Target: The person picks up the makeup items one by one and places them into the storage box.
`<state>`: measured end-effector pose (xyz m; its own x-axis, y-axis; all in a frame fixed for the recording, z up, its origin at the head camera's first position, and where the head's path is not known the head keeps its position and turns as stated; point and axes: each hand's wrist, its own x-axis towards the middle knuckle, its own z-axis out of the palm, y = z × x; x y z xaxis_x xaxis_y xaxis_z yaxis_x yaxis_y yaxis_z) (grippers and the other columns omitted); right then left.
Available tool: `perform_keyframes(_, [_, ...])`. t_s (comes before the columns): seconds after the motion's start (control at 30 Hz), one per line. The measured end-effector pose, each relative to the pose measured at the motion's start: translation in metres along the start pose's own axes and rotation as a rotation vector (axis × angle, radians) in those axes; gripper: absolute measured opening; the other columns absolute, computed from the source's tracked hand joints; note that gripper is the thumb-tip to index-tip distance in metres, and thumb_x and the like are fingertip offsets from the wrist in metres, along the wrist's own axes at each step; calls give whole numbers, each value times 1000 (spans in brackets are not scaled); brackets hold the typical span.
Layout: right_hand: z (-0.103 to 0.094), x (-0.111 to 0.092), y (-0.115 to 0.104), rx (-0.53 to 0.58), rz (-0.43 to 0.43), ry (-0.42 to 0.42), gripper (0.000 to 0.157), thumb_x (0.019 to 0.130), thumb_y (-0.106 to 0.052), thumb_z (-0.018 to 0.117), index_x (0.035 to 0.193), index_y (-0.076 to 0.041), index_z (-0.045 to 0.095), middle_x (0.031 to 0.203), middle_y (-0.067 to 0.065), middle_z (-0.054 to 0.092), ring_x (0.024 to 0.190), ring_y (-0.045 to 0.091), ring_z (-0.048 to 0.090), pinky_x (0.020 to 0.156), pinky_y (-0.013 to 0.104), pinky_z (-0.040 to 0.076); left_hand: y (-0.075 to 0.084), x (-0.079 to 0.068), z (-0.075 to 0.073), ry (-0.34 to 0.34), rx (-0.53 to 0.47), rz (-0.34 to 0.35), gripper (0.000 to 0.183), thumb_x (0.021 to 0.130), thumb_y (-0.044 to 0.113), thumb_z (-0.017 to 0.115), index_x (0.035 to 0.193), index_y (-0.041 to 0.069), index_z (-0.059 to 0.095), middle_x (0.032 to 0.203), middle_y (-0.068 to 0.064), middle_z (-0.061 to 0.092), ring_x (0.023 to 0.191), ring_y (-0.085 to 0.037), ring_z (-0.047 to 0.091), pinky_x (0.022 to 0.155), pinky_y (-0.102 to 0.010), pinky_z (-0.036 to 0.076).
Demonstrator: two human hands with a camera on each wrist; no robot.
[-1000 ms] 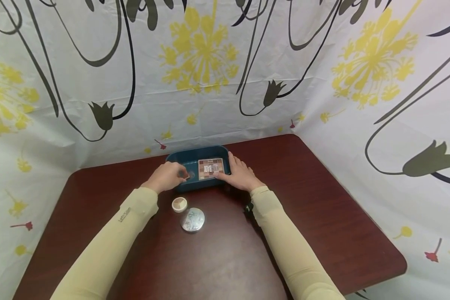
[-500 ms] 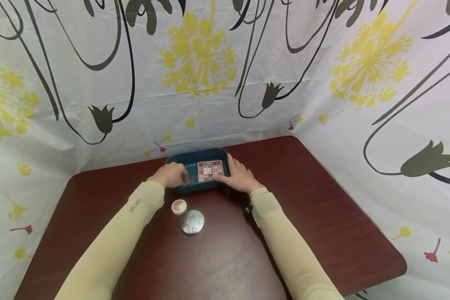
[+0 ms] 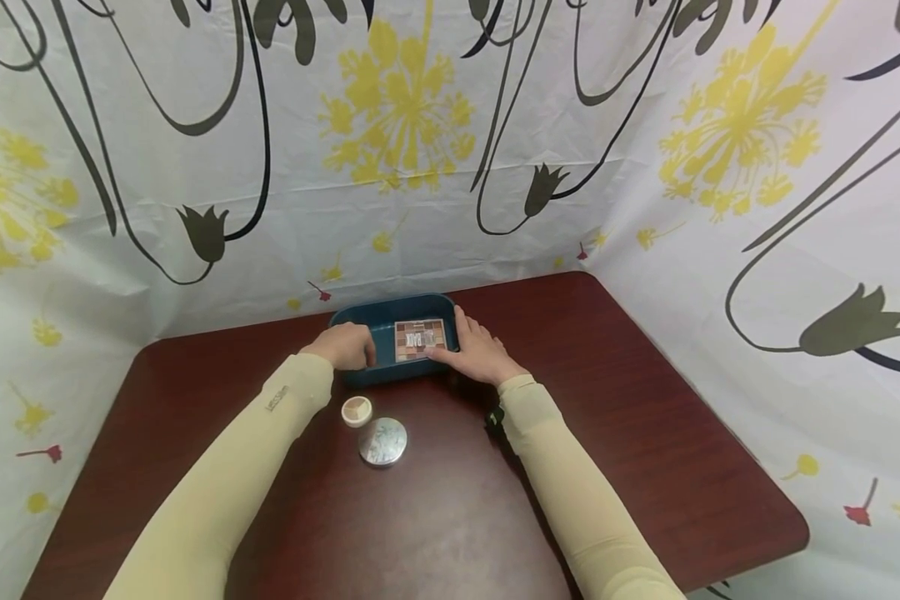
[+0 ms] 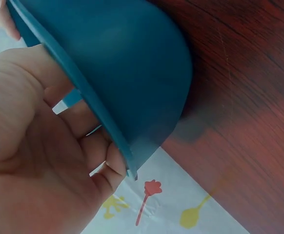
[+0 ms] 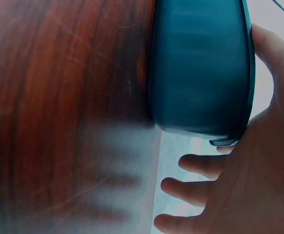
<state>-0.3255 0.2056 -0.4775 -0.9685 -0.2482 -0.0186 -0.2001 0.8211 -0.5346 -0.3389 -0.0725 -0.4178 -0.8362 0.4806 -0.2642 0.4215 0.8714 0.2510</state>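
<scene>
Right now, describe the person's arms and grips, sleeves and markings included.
The left sleeve and right sleeve are long, pale yellow and close-fitting. Small dark lettering, too blurred to read, shows near the left cuff. The left grip and right grip are ungloved. A small dark object shows beside the right cuff; whether it is worn, I cannot tell.

Free tabletop rightward, round palette, silver disc (just beside) before tray

Over the past second, left hand rotated at the left end of the blue tray, fingers now angled downward, thumb hidden from head view.
</scene>
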Motion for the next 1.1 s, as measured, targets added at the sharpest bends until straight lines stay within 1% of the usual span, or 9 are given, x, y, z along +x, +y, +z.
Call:
perform_keyframes(0.23, [1, 0, 0, 7, -4, 4, 114, 85, -81, 52, 163, -18, 0, 167, 12, 15, 150, 36, 19, 115, 64, 18, -2, 6, 2, -51, -22, -16, 36, 85, -8, 58, 97, 16, 82, 109, -4, 73, 110, -28, 63, 85, -44, 55])
perform_keyframes(0.43, [-1, 0, -1, 6, -4, 1, 119, 80, -88, 48, 163, -17, 0, 167, 12, 15, 150, 36, 20, 115, 64, 18, -1, 7, -2, -81, -18, -4, 37, 84, -9, 57, 96, 15, 81, 108, -4, 72, 107, -27, 63, 84, -43, 55])
perform_keyframes(0.53, [-1, 0, -1, -2, -8, 5, 118, 81, -87, 48, 163, -16, 1, 166, 12, 16, 150, 36, 21, 115, 64, 18, -2, 8, -3, -90, -19, -2, 34, 84, -8, 58, 96, 15, 81, 107, -5, 72, 106, -27, 63, 83, -43, 55])
perform_keyframes(0.7, [-1, 1, -1, -5, -5, 0, 112, 85, -80, 52, 163, -19, -2, 166, 11, 16, 150, 35, 21, 115, 64, 18, -3, 9, -2, -94, -22, 1, 30, 85, -4, 61, 99, 15, 80, 109, -5, 72, 107, -26, 62, 85, -42, 54])
perform_keyframes(0.8, [0, 1, -1, -3, -2, -2, 111, 86, -78, 53, 163, -21, -3, 167, 11, 16, 150, 35, 21, 115, 64, 17, -3, 7, -2, -97, -29, 1, 28, 86, -2, 62, 100, 15, 79, 111, -5, 71, 111, -27, 61, 87, -43, 53])
perform_keyframes(0.87, [0, 1, -1, -2, -3, 1, 112, 86, -78, 53, 163, -20, -2, 166, 11, 17, 150, 35, 22, 115, 64, 18, -4, 6, -2, -99, -36, 6, 25, 88, -1, 64, 101, 15, 79, 112, -5, 71, 113, -28, 60, 89, -45, 52])
perform_keyframes(0.97, [0, 1, -1, 3, -3, 7, 111, 86, -77, 55, 164, -18, 0, 166, 12, 18, 149, 36, 22, 115, 64, 18, -4, 5, -3, -91, -39, 30, 21, 90, 3, 66, 101, 15, 79, 111, -5, 71, 114, -29, 61, 92, -47, 52])
perform_keyframes(1.1, [0, 1, -2, 5, 0, 8, 110, 88, -73, 58, 164, -18, 0, 166, 12, 19, 149, 36, 23, 115, 64, 18, -4, 4, -2, -70, -36, 78, 16, 93, 8, 67, 101, 13, 79, 106, -3, 73, 108, -28, 65, 90, -46, 53])
